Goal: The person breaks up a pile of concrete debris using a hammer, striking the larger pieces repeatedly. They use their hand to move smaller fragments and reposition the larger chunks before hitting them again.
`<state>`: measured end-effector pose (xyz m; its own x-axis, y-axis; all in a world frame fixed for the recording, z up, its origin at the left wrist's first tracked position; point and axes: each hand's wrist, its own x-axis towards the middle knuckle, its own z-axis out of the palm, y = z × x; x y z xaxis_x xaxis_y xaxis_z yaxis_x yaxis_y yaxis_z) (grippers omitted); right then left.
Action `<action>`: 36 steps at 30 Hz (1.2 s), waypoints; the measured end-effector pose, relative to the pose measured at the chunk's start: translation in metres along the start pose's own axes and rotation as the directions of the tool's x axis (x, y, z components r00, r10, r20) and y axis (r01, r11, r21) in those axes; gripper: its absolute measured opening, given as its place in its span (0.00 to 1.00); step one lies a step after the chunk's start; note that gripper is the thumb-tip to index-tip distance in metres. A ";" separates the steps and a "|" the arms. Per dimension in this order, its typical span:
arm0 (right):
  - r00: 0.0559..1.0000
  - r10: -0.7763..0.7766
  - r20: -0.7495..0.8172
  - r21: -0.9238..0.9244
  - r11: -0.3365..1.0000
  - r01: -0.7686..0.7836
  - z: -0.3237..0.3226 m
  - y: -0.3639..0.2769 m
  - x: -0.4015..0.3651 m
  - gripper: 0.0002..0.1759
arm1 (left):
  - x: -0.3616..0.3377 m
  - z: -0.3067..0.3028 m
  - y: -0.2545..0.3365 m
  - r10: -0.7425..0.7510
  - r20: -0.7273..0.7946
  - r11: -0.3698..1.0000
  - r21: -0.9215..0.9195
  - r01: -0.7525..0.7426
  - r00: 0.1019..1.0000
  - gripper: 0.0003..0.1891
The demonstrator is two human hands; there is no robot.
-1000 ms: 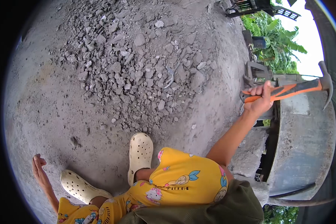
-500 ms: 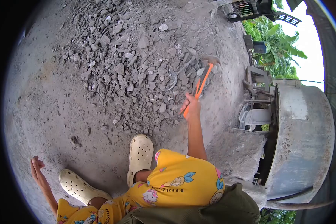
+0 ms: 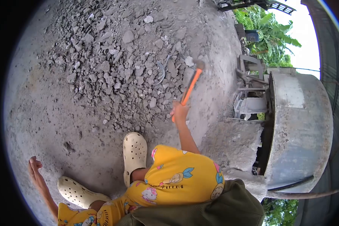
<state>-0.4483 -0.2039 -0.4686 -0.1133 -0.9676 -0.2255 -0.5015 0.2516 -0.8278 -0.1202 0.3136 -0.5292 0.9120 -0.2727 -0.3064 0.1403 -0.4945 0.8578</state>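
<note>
My right hand is wrapped round the orange handle of a claw hammer. The hammer's head, smeared by motion, is beside a pale stone at the edge of a heap of broken grey rubble. A bent, thin greyish strip lies among the pieces left of the hammer. Off to the lower left, my left hand hangs over the bare ground with its fingers loosely bent and nothing visible in it.
My feet in cream clogs stand at the heap's near edge. On the right are a large, stained metal drum, a rough concrete block and a grey plastic chair. Green plants grow behind.
The hammer has swung, its head now beside the pale stone. The whole view has shifted, so heap and drum appear further left and higher. My left hand keeps much the same pose.
</note>
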 end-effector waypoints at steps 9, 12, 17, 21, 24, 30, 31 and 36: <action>0.927 0.139 0.349 0.286 0.926 -0.247 -0.049 -0.061 -0.015 0.08 | -0.022 -0.017 -0.010 -0.032 -0.108 0.999 -0.004 0.032 0.994 0.21; 0.972 -0.174 0.156 0.498 0.864 0.074 -0.070 -0.137 -0.020 0.09 | -0.020 -0.012 0.001 -0.010 -0.083 1.000 0.024 0.012 0.996 0.21; 0.800 -0.551 -0.237 0.611 0.556 0.563 -0.062 -0.197 -0.006 0.14 | -0.010 0.000 0.011 -0.001 -0.024 0.999 0.036 0.002 1.000 0.21; 0.883 -0.416 -0.217 0.585 0.669 0.459 0.017 -0.088 0.001 0.06 | -0.008 0.006 0.018 -0.008 -0.034 1.000 0.026 0.009 0.999 0.21; 0.896 0.172 0.410 0.145 0.957 -0.250 0.027 -0.018 -0.017 0.08 | -0.010 0.004 0.010 0.022 -0.035 1.000 0.005 -0.022 0.999 0.21; 0.861 0.169 0.480 0.274 0.903 -0.331 -0.014 -0.055 -0.024 0.09 | -0.024 -0.013 0.004 -0.013 -0.100 1.000 -0.002 0.013 0.995 0.22; 0.902 0.101 0.419 0.290 0.927 -0.238 -0.025 -0.077 -0.025 0.11 | -0.026 -0.016 -0.002 -0.021 -0.091 1.000 -0.011 0.020 0.996 0.22; 0.877 -0.474 0.074 0.609 0.718 0.337 -0.075 -0.179 -0.021 0.11 | -0.023 -0.009 0.002 -0.046 -0.069 0.999 0.001 0.047 0.997 0.22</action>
<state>-0.4203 -0.2295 -0.2776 0.2022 -0.9667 0.1568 0.1245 -0.1334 -0.9832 -0.1371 0.3259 -0.5167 0.9291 -0.1915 -0.3164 0.1822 -0.5076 0.8421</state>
